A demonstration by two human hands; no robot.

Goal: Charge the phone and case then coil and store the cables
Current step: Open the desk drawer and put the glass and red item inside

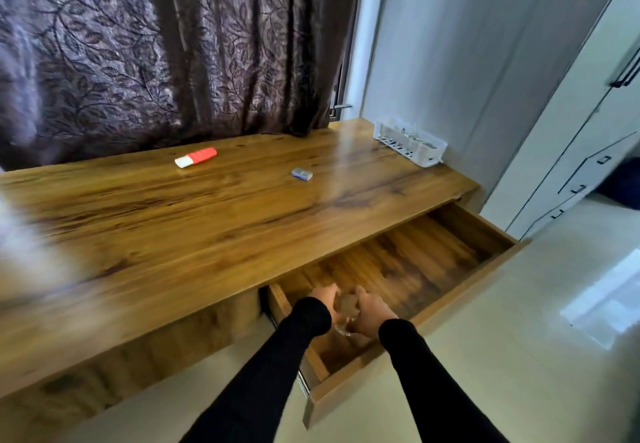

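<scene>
Both arms in black sleeves come up from the bottom of the view and meet over the near-left end of the open drawer (pixel 460 300), which is pulled out from under the wooden desk (pixel 207 220). Left hand (pixel 323 298) and right hand (pixel 372 314) are close together, almost touching, with fingers curled inward around something small held between them just above the drawer floor. Honestly it's motion-blurred, so I can't swear what it is, but there's a pale, thin loop (pixel 344 326) hanging under the hands that looks like a coiled cable, and both hands seem to be gripping that bundle. Whether it's touching the drawer bottom or hovering, can't tell. Rest of the drawer shows bare wood grain, smeared by blur. Up on the desk, well behind the drawer, a small red and white case-like thing (pixel 195 157) lies flat toward the back edge, and to the right of it, still well apart, sits a little silvery-blue box (pixel 301 174). At the desk's far right corner, behind the drawer's right end, there's a white plastic basket (pixel 408 144) with some small bits inside I can't make out. Dark leaf-patterned curtain (pixel 166 47) hangs behind the desk, brushing its back edge. Right of the drawer stands a pale wardrobe (pixel 571 151) with dark handles, over a light tiled floor (pixel 485 356).
</scene>
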